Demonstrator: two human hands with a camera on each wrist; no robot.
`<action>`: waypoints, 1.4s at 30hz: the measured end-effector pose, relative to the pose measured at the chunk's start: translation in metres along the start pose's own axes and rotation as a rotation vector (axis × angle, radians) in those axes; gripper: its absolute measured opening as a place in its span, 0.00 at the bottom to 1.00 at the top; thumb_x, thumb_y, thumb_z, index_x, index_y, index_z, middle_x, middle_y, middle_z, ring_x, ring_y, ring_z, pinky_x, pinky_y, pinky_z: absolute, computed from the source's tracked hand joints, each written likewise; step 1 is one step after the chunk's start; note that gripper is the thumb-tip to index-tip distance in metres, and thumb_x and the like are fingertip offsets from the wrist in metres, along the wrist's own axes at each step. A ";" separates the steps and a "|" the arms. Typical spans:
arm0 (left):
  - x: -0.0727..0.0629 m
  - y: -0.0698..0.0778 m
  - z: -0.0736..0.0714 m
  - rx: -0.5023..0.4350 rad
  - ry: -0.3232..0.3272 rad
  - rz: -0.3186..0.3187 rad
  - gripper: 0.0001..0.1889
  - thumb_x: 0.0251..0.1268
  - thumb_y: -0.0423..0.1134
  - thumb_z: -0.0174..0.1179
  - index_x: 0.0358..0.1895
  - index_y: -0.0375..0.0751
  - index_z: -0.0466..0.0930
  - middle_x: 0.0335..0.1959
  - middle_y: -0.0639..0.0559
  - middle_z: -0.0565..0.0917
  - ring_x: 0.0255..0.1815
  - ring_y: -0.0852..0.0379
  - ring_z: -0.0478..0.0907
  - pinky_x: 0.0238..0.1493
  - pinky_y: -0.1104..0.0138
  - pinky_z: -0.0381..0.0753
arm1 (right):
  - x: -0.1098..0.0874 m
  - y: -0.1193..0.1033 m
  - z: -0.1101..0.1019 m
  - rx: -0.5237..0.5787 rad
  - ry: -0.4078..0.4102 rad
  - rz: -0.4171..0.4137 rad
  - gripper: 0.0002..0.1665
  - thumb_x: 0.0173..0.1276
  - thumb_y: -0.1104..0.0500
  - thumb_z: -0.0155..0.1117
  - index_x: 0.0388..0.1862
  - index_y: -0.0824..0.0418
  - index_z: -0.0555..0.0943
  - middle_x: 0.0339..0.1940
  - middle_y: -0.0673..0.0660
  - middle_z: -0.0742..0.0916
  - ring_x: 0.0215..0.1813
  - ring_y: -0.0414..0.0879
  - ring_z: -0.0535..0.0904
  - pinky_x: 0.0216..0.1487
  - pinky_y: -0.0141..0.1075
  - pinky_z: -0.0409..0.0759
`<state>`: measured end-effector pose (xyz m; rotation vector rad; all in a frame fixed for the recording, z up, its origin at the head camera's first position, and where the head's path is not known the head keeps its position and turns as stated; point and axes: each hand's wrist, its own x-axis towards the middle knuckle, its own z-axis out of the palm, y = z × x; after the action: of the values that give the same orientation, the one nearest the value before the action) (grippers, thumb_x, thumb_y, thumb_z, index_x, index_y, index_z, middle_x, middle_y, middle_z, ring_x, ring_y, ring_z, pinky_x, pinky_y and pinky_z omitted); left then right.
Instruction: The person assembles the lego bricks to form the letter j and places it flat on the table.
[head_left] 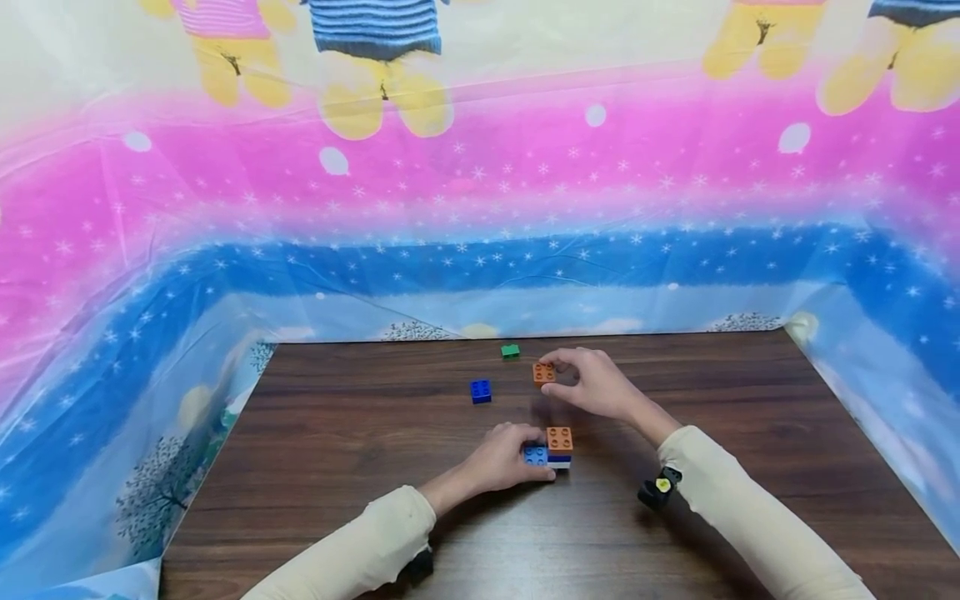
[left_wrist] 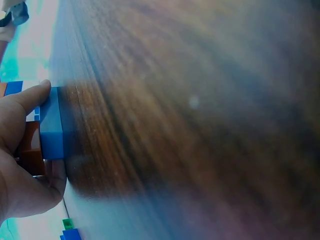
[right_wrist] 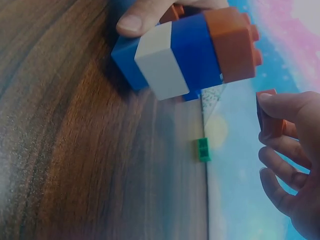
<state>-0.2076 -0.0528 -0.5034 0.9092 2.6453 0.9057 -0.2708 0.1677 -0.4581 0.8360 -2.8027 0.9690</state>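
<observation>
My left hand [head_left: 498, 457] grips a light blue brick [left_wrist: 51, 122] at the base of a small build on the table. Next to the thumb, in the right wrist view, a white brick [right_wrist: 160, 65], a dark blue brick [right_wrist: 196, 52] and an orange brick [right_wrist: 231, 47] make a stack joined to it. Another orange-brown brick [left_wrist: 32, 150] shows between the left fingers in the left wrist view. My right hand [head_left: 596, 385] pinches a loose orange brick [head_left: 543, 373] between thumb and fingers, raised off the table beyond the build.
A blue brick [head_left: 481, 392] lies on the brown wooden table [head_left: 337, 417], left of the right hand. Near the back edge sits a green brick [head_left: 510, 352]. Patterned cloth [head_left: 465, 267] rises behind the table and along both sides.
</observation>
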 end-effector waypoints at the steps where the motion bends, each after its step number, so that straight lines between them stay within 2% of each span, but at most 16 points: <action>1: 0.000 0.000 0.000 -0.002 0.001 0.000 0.25 0.61 0.53 0.73 0.58 0.45 0.85 0.51 0.56 0.87 0.47 0.62 0.79 0.56 0.58 0.74 | -0.001 -0.002 -0.001 -0.003 0.005 -0.006 0.26 0.69 0.48 0.73 0.63 0.54 0.82 0.52 0.51 0.87 0.53 0.49 0.83 0.51 0.48 0.82; 11: 0.000 0.000 0.000 -0.021 0.009 0.020 0.23 0.61 0.52 0.74 0.56 0.45 0.86 0.46 0.58 0.87 0.41 0.66 0.77 0.49 0.64 0.74 | -0.019 -0.017 -0.014 -0.018 0.050 -0.073 0.27 0.68 0.49 0.73 0.63 0.55 0.82 0.56 0.52 0.87 0.57 0.50 0.82 0.50 0.51 0.82; 20: 0.000 -0.002 0.000 -0.031 0.006 0.039 0.20 0.61 0.51 0.74 0.53 0.46 0.86 0.42 0.60 0.86 0.34 0.68 0.75 0.39 0.69 0.73 | -0.033 -0.027 -0.016 -0.058 0.077 -0.103 0.26 0.67 0.50 0.75 0.62 0.55 0.83 0.56 0.52 0.87 0.58 0.53 0.82 0.56 0.53 0.80; 26: 0.001 -0.002 0.000 -0.029 0.002 0.032 0.20 0.62 0.50 0.74 0.53 0.46 0.86 0.42 0.60 0.87 0.35 0.68 0.76 0.39 0.69 0.73 | -0.043 -0.030 -0.014 -0.061 0.080 -0.108 0.25 0.67 0.49 0.74 0.61 0.53 0.84 0.55 0.50 0.88 0.58 0.51 0.83 0.55 0.52 0.81; 29: 0.001 -0.002 0.000 -0.031 0.002 0.037 0.20 0.62 0.50 0.74 0.54 0.46 0.86 0.44 0.59 0.87 0.36 0.67 0.76 0.40 0.69 0.73 | -0.049 -0.030 -0.012 -0.063 0.079 -0.118 0.25 0.67 0.49 0.74 0.61 0.54 0.83 0.53 0.50 0.88 0.56 0.52 0.83 0.52 0.50 0.82; 33: 0.002 -0.002 0.000 -0.027 -0.003 0.029 0.21 0.62 0.50 0.73 0.54 0.46 0.86 0.44 0.58 0.88 0.36 0.67 0.75 0.42 0.67 0.71 | -0.056 -0.032 -0.009 -0.083 0.077 -0.113 0.25 0.67 0.49 0.74 0.61 0.53 0.84 0.50 0.49 0.87 0.52 0.48 0.83 0.49 0.48 0.82; 37: 0.002 -0.002 0.001 -0.023 -0.005 0.024 0.21 0.62 0.51 0.73 0.55 0.46 0.86 0.46 0.58 0.88 0.38 0.67 0.77 0.44 0.66 0.73 | -0.061 -0.033 -0.008 -0.087 0.075 -0.103 0.24 0.67 0.49 0.75 0.60 0.52 0.84 0.50 0.49 0.87 0.53 0.46 0.82 0.50 0.48 0.82; 42: 0.002 -0.001 0.001 -0.032 -0.005 0.032 0.21 0.62 0.50 0.73 0.56 0.46 0.86 0.47 0.56 0.88 0.40 0.67 0.78 0.44 0.67 0.75 | -0.067 -0.033 -0.005 -0.077 0.076 -0.106 0.24 0.66 0.50 0.75 0.60 0.53 0.84 0.50 0.49 0.87 0.54 0.48 0.83 0.51 0.48 0.83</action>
<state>-0.2096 -0.0516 -0.5044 0.9472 2.6120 0.9488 -0.1973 0.1811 -0.4505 0.9071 -2.6830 0.8531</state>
